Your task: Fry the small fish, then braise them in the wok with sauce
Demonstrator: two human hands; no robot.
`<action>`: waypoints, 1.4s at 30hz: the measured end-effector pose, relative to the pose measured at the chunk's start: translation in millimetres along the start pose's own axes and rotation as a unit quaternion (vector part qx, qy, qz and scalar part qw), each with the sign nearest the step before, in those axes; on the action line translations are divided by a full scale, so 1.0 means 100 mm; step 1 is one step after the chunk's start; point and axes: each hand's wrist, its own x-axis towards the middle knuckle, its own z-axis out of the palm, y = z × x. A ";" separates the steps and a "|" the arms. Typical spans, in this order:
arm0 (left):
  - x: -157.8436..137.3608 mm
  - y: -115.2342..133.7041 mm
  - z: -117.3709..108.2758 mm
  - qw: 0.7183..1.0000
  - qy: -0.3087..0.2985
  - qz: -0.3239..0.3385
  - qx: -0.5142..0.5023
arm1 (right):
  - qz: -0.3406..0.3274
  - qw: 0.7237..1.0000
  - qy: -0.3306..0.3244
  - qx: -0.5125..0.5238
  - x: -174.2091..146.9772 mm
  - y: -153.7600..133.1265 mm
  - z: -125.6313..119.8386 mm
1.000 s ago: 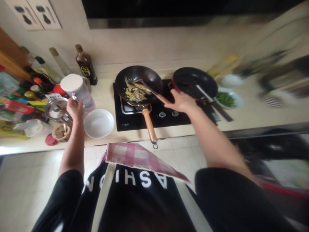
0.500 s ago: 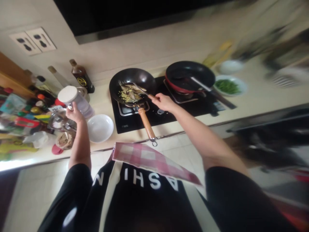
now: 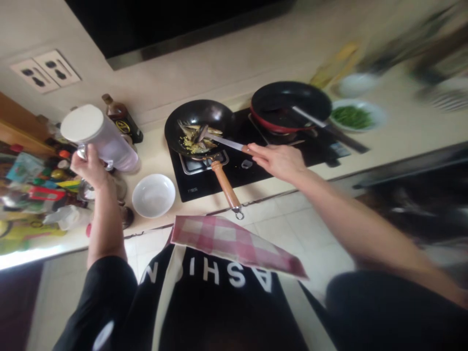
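Observation:
My left hand (image 3: 91,168) is closed round the handle of a clear pitcher (image 3: 119,144) with a white lid, raised over the left of the counter. My right hand (image 3: 280,161) grips the wooden handle of a metal spatula (image 3: 230,142), whose head is in the wok (image 3: 215,111). Small fish (image 3: 209,145) and yellow chopped bits (image 3: 188,145) lie in that wok, on the left burner. The wok's wooden handle (image 3: 225,186) points toward me, held by neither hand. A white bowl (image 3: 153,196) stands on the counter between the pitcher and the stove.
A red-sided pan (image 3: 270,119) with a utensil (image 3: 329,129) across its rim sits on the right burner. Beyond it is a plate of chopped greens (image 3: 351,117). A dark sauce bottle (image 3: 122,117) stands by the wall. Jars and packets (image 3: 47,192) crowd the left counter.
My left hand has lifted the pitcher higher and to the left. My right hand has shifted right with the spatula, and the fish in the wok have been moved about.

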 end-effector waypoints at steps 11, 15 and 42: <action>-0.08 0.61 -0.09 0.992 -0.123 -0.006 -0.019 | 0.013 1.000 0.009 0.007 -0.01 -0.03 0.10; -0.12 0.72 0.05 0.981 -0.192 -0.005 -0.035 | 0.035 0.998 0.032 0.037 -0.03 -0.02 0.09; 0.17 1.34 0.77 0.873 -0.421 0.017 0.245 | 0.141 0.861 0.167 0.459 -0.72 0.00 0.11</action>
